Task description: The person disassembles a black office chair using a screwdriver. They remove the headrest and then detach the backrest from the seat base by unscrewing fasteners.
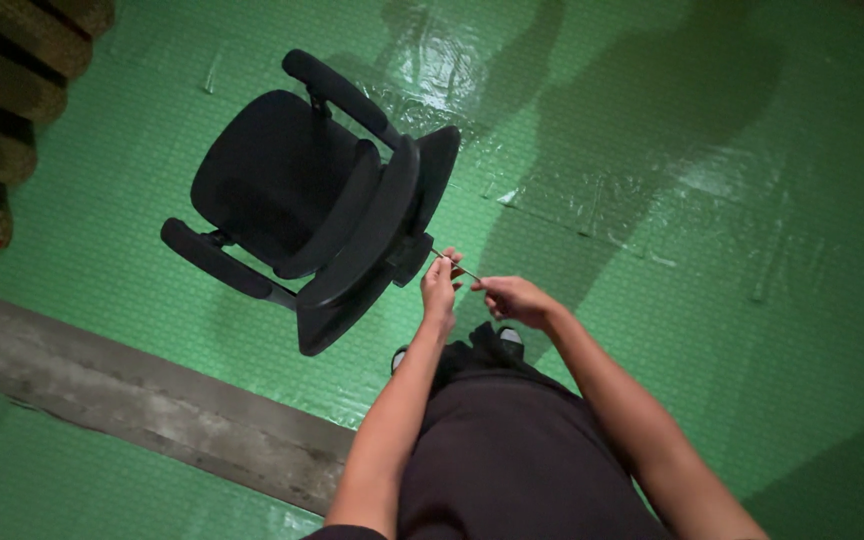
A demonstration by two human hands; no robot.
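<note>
Hands (440,283) and (514,297) both pinch a thin tool (456,264) at the chair (312,200) back, work seemingly midway, chair already standing assembled.

This looks like a workshop or storeroom rather than a furnished office. Glossy green plastic sheeting (652,200), taped at its seams, covers the floor, with a bare concrete strip (152,400) across the lower left. A lone black office chair (302,190) stands upper centre, and stacked patterned cushions (2,110) fill the upper left corner.

Green floor mat (652,120), grey concrete strip (132,400)
</note>
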